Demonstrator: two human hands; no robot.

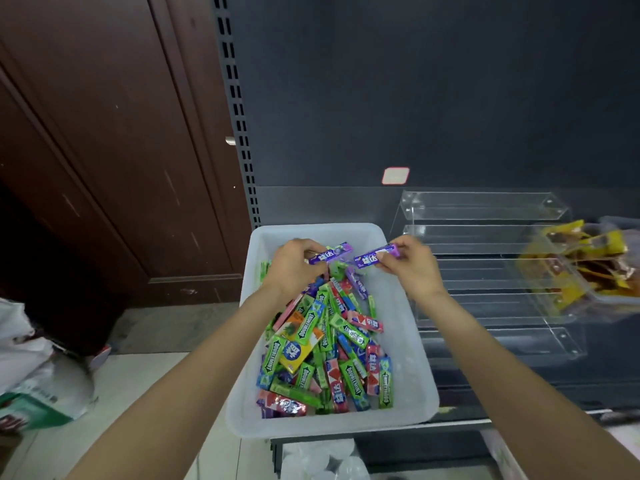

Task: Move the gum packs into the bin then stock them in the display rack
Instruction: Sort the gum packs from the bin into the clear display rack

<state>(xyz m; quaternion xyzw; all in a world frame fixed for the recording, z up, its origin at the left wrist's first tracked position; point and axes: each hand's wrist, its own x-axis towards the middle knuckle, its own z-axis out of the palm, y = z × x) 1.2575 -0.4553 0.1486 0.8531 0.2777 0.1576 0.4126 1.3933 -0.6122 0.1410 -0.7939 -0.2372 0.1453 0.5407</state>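
A slim purple gum pack (330,253) is gripped in the curled fingers of the left hand (297,268), and a second purple gum pack (375,255) is pinched by the right hand (412,265), both above the far end of a white rectangular plastic bin (403,327). A heap of green, red and blue gum packs (325,344) is held in the bin. A clear tiered acrylic display rack (485,271) is seen just beside the bin's right edge.

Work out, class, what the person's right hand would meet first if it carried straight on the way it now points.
The right hand points left, so probably the purple pack in the left hand; depth is unclear.
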